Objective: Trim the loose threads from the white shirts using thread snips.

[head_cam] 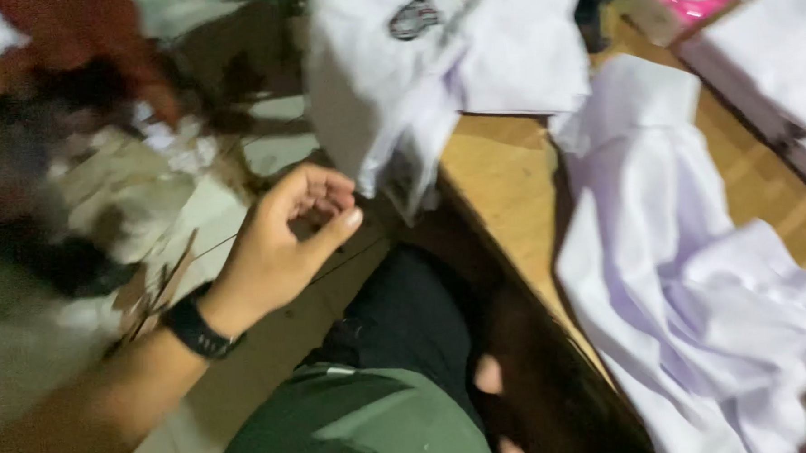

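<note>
Beside table edge: left hand (pixel 286 241), fingers pinched on thin dark thread (pixel 332 266).
Shirt (pixel 397 91): just right, hanging.
Right hand: unseen.

A shirt (pixel 697 313) lies on the table (pixel 500 172), the left hand (pixel 281 245) off its left edge.

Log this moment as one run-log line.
left hand: raised beside the table edge, fingers pinched on a thin dark thread | right hand: not in view | white garments: heaped on wooden table
</note>
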